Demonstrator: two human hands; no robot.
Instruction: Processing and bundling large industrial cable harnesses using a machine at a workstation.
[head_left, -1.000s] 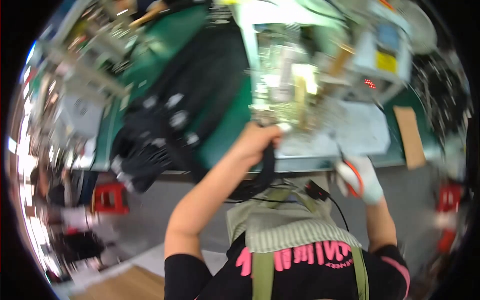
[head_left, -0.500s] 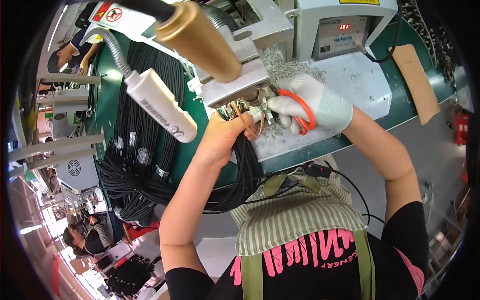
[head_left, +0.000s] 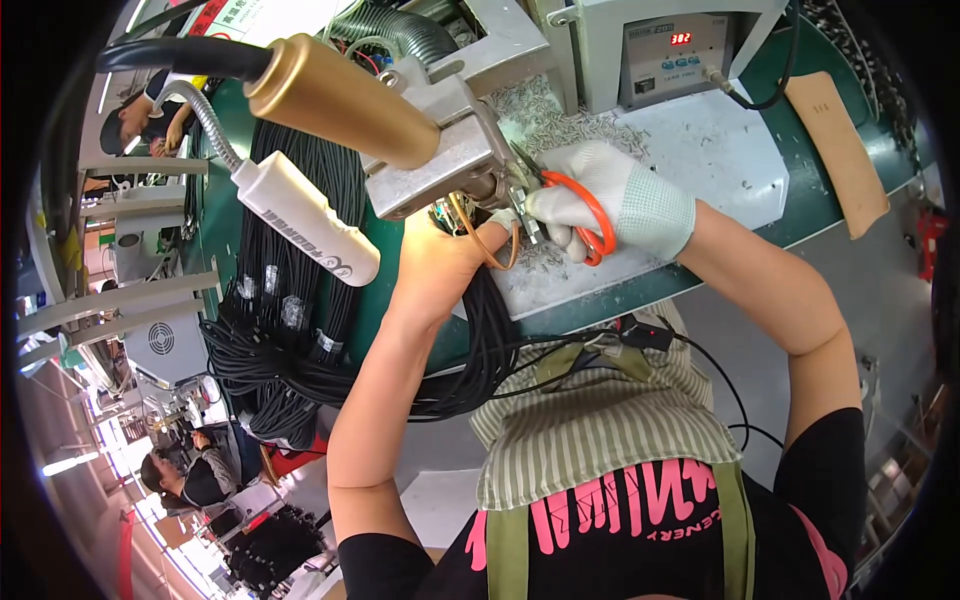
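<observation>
My bare left hand [head_left: 440,258] is closed beneath a metal machine head, and black cables [head_left: 488,315] run up under its fingers. Its fingertips are partly hidden by the metal block [head_left: 425,180] and a tan loop [head_left: 513,252]. My white-gloved right hand [head_left: 640,205] is wrapped around cutters with orange-red handles [head_left: 602,222], their dark blades pointing up and left. Its thumb and forefinger are at a small silver metal piece [head_left: 529,225], just beside the left fingertips. A gold-coloured cylindrical handle [head_left: 345,100] rises from the block above my left hand.
A white lamp [head_left: 310,220] on a flexible neck hangs to the left. Behind it, bundled black cables [head_left: 275,345] cover the green table. Small silver pieces [head_left: 560,120] lie scattered behind my right hand. A control box [head_left: 675,60] and a tan board [head_left: 838,150] are at the right. Other people sit far left.
The view has shifted, so the machine head and lamp appear further left and higher. Both hands keep their grips close together, with the cutters still in the right one.
</observation>
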